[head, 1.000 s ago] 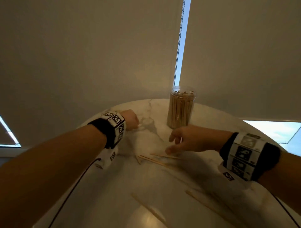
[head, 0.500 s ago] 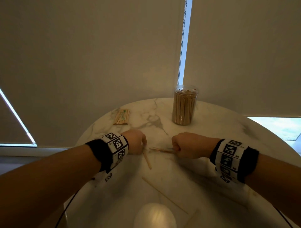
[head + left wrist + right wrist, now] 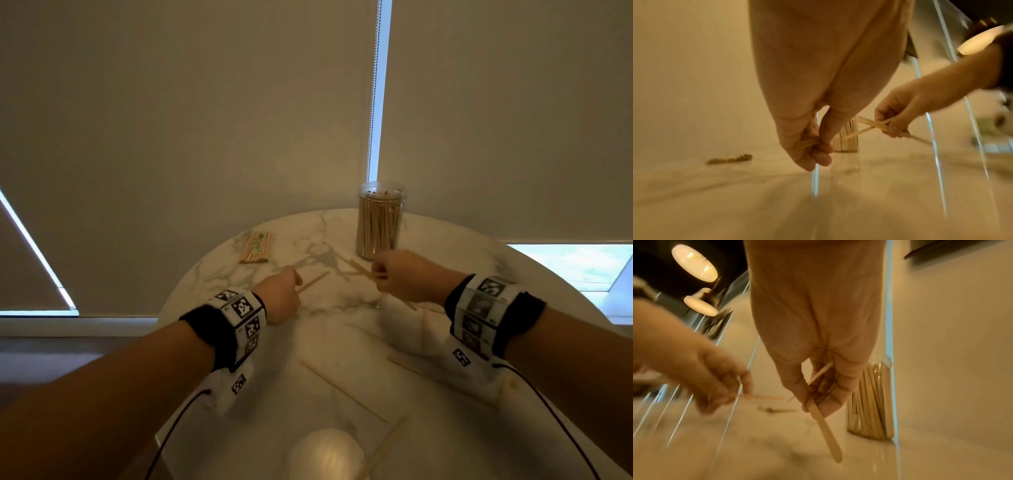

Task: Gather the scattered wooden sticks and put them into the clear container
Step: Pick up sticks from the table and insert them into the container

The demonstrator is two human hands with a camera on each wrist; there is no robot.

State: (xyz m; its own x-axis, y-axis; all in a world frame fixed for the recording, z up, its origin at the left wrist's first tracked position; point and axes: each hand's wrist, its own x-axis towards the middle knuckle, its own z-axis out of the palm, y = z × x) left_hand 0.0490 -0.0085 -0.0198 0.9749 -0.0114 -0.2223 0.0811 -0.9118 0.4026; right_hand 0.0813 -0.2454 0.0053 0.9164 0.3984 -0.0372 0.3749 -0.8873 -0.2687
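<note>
The clear container (image 3: 379, 221) stands at the back of the round marble table (image 3: 342, 325), packed with upright wooden sticks (image 3: 871, 402). My right hand (image 3: 380, 274) is lifted just in front of it and grips two or three crossed sticks (image 3: 873, 125); one flat stick (image 3: 824, 426) hangs down from its fingers. My left hand (image 3: 291, 286) is lifted to the left and pinches a single stick (image 3: 313, 281) that points toward the container. Three more sticks lie near me on the table: (image 3: 342, 390), (image 3: 407, 366), (image 3: 387, 445).
A wrapped packet of sticks (image 3: 257, 246) lies at the back left of the table. Closed roller blinds hang behind the table, with a bead chain (image 3: 373, 102) above the container. A lamp's bright reflection (image 3: 325, 455) shows on the near table edge.
Both hands rose off the table and moved back toward the container, each carrying the sticks it had closed on. The view tilted a little lower.
</note>
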